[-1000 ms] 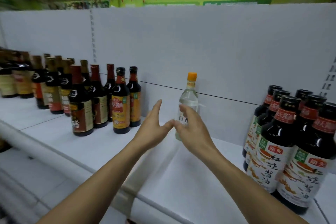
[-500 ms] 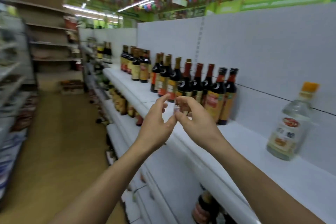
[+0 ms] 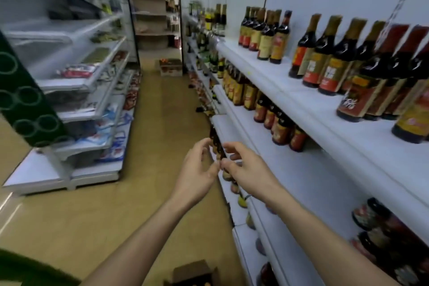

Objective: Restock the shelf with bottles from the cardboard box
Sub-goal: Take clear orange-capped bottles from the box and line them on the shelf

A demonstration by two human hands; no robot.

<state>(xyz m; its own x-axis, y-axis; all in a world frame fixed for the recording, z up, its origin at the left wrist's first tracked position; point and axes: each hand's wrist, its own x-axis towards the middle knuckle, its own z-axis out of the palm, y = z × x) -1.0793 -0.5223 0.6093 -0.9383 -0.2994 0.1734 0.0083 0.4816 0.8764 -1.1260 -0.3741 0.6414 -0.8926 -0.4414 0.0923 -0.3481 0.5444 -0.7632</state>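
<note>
**Empty hands in the sauce aisle**

The left hand [image 3: 197, 170] and right hand [image 3: 247, 170] hang loosely curled, holding nothing, thumbs almost meeting. The cardboard box [image 3: 190, 270] sits open on the tan floor [image 3: 162, 109] below them. Dark bottles [image 3: 329, 60] line the white shelf [image 3: 267, 72] on the right. Grey racks [image 3: 76, 81] face it across the aisle.

Bare left hand [image 3: 196, 170], bare right hand [image 3: 248, 170]

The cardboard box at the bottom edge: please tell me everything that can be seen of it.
The cardboard box is brown, plain card as it looks, with its top open. It stands on the tan floor, cut by the picture's bottom edge. Small orange tops show inside, blurred. Only the floor touches it.
</note>
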